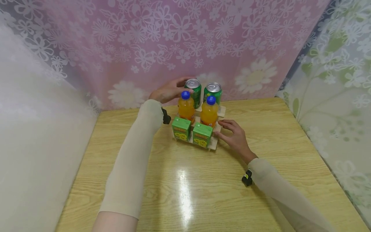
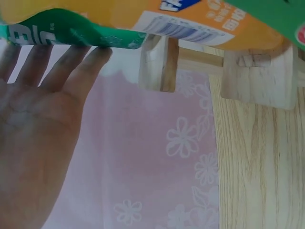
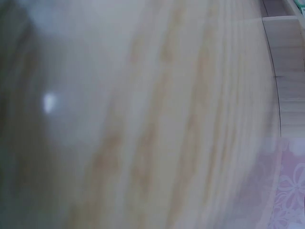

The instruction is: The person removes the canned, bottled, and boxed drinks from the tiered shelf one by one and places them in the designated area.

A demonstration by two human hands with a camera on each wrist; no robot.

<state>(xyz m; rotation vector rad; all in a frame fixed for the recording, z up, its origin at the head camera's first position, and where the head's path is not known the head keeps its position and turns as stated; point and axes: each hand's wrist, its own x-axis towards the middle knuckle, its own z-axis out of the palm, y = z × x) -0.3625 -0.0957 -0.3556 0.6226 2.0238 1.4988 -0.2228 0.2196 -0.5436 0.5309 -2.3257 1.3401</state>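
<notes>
A stepped wooden rack (image 1: 213, 144) carries two green drink cans at the back, two orange soda bottles in the middle and two green drink cartons in front. My left hand (image 1: 169, 91) grips the left can (image 1: 197, 96), fingers behind it and thumb in front; the left wrist view shows the hand (image 2: 40, 129) with fingertips against the green can (image 2: 102, 36). At the rack's right end, my right hand (image 1: 236, 138) pinches the middle shelf between thumb and fingers. Nearby stand the right can (image 1: 213, 95), the bottles (image 1: 186, 108) (image 1: 209, 113) and the cartons (image 1: 181, 129) (image 1: 202, 135).
The rack stands on a wood-grain table (image 1: 226, 193), near its back edge. Behind hangs a pink flowered cloth (image 1: 174, 42); pale curtains (image 1: 342, 96) flank both sides. In the right wrist view the surface is blurred, with pale planks (image 3: 290, 81) at the right edge.
</notes>
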